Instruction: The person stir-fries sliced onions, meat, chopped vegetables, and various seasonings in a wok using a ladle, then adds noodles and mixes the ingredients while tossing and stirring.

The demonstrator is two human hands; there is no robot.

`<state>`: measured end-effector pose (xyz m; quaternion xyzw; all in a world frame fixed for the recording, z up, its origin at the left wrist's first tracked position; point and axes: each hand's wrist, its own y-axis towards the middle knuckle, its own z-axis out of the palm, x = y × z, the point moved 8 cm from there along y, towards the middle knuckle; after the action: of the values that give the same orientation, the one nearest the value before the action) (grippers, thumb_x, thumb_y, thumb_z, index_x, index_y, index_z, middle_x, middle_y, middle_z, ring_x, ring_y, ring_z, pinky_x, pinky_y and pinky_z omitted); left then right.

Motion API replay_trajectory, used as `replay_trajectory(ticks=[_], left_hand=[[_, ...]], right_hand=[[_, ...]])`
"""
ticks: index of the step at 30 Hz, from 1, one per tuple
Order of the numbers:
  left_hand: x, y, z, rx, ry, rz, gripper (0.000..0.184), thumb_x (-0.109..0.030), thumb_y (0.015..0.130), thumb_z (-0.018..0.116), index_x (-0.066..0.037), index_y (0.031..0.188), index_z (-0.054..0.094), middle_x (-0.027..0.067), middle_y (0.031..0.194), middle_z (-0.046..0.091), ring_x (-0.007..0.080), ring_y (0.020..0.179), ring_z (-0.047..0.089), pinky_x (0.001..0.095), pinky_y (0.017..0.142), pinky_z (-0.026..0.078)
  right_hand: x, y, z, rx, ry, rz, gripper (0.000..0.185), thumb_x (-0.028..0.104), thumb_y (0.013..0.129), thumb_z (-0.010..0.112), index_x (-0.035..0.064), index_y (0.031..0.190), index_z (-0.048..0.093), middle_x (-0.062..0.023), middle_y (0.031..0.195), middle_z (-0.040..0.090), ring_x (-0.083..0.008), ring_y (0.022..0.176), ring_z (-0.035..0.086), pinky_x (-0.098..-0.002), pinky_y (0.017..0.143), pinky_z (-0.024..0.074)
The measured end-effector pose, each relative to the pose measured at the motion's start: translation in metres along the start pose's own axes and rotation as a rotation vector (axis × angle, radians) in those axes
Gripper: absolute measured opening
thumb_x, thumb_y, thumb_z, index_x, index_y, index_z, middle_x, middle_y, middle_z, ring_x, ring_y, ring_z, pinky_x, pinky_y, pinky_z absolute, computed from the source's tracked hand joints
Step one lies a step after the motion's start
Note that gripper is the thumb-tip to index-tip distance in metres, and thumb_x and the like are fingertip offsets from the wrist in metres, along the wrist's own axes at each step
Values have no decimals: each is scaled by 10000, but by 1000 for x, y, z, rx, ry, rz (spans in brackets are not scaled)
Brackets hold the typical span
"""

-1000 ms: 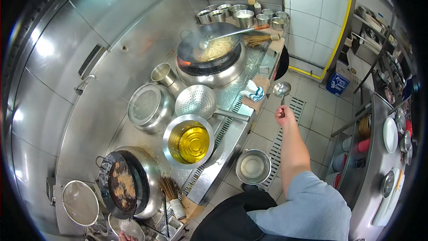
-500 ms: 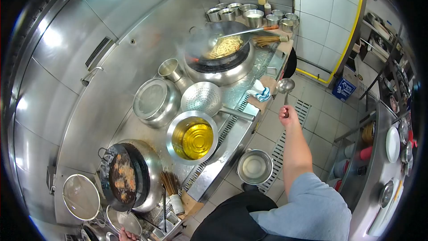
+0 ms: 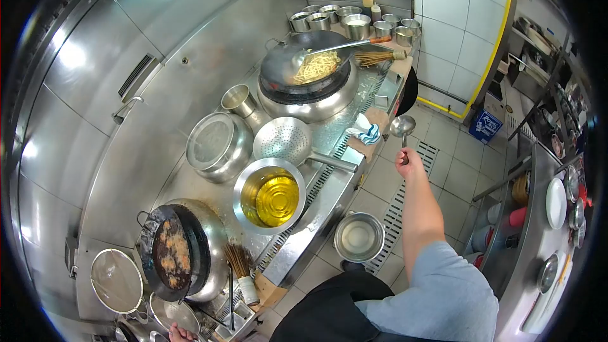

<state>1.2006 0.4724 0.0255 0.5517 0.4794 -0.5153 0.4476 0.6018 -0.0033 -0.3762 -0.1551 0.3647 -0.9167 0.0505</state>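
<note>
My right hand (image 3: 410, 162) is closed around the handle of a metal ladle (image 3: 403, 126), held out over the floor to the right of the counter. Its bowl points away from me. At the bottom edge my left hand (image 3: 182, 333) is only partly in view, fingers curled, beside a fine strainer (image 3: 174, 311). What it grips is hidden. Close by, a wok (image 3: 201, 259) holds browned pieces frying in dark oil (image 3: 172, 254). Farther back, noodles (image 3: 318, 67) lie in another wok (image 3: 278, 63), with a wooden-handled ladle (image 3: 345, 46) resting in it.
On the counter stand a pot (image 3: 239, 206) of yellow oil, a perforated skimmer (image 3: 283, 140), an upturned pot (image 3: 218, 145) and a bamboo brush (image 3: 241, 272). Several seasoning pots (image 3: 356, 28) line the back. A bucket (image 3: 359, 237) stands on the floor. Shelving (image 3: 516, 240) runs along the right.
The view has shifted slightly, and the steam over the back wok has thinned. My right hand still holds the ladle out in nearly the same position.
</note>
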Motion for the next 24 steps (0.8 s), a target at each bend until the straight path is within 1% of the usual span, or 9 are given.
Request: replay_trajectory(ticks=[7, 9, 13, 16, 17, 18, 19, 22, 24], left_hand=[[-9, -6, 8, 27, 20, 30, 147, -50, 967, 433, -55, 838, 503, 18, 700, 449, 134, 594, 390, 286, 527, 331], [-9, -5, 6, 35, 8, 36, 162, -57, 970, 432, -63, 817, 488, 15, 694, 437, 133, 593, 384, 287, 526, 328], [-5, 1, -1, 50, 17, 49, 213, -78, 972, 434, -85, 760, 436, 10, 677, 409, 130, 597, 369, 288, 528, 322], [1, 10, -8, 36, 36, 12, 194, -93, 972, 443, -86, 779, 450, 12, 674, 421, 131, 601, 376, 286, 534, 326], [57, 66, -55, 113, 9, -3, 134, -159, 985, 452, -84, 878, 480, 1, 654, 421, 118, 544, 376, 275, 487, 323], [112, 120, -102, 190, -18, -19, 154, -226, 997, 461, -82, 977, 511, -11, 634, 421, 105, 486, 375, 265, 440, 320], [165, 172, -146, 265, -43, -37, 234, -292, 1010, 471, -79, 1076, 541, -22, 614, 420, 92, 429, 375, 255, 393, 317], [168, 177, -154, 254, -56, -33, 235, -289, 1006, 464, -76, 1054, 550, -24, 617, 428, 103, 426, 386, 258, 383, 325], [169, 188, -167, 226, -64, -19, 238, -287, 1004, 460, -73, 1043, 555, -22, 612, 427, 105, 420, 380, 261, 378, 324]], right_hand=[[-3, 5, 13, 44, 9, 53, 128, 68, 875, 512, 88, 789, 418, -1, 570, 454, -107, 459, 462, -234, 383, 346], [3, 5, 9, 13, -20, -12, 136, 67, 877, 505, 90, 779, 414, 0, 565, 452, -111, 454, 460, -239, 381, 343], [6, 8, 3, 18, -22, -8, 147, 76, 884, 487, 78, 766, 399, 1, 579, 454, -100, 456, 448, -219, 376, 330], [8, 10, 1, 2, -11, -2, 142, 81, 884, 486, 80, 769, 404, 3, 577, 459, -100, 455, 455, -219, 373, 333], [7, 8, 2, 4, -14, -2, 142, 81, 884, 486, 80, 769, 404, 3, 577, 459, -100, 455, 455, -219, 373, 333], [7, 6, 0, -11, -15, -23, 145, 84, 885, 489, 85, 764, 409, 4, 575, 461, -99, 452, 457, -219, 372, 334], [6, 2, 0, -25, -17, -44, 149, 87, 886, 492, 91, 758, 415, 5, 573, 463, -98, 450, 459, -219, 370, 335], [5, -16, -10, -87, -171, -134, 159, 97, 890, 493, 107, 746, 425, 5, 569, 466, -98, 443, 455, -219, 367, 327], [3, -46, -13, -37, -216, -193, 182, 117, 896, 515, 125, 735, 432, 11, 562, 457, -93, 433, 430, -221, 363, 306]])
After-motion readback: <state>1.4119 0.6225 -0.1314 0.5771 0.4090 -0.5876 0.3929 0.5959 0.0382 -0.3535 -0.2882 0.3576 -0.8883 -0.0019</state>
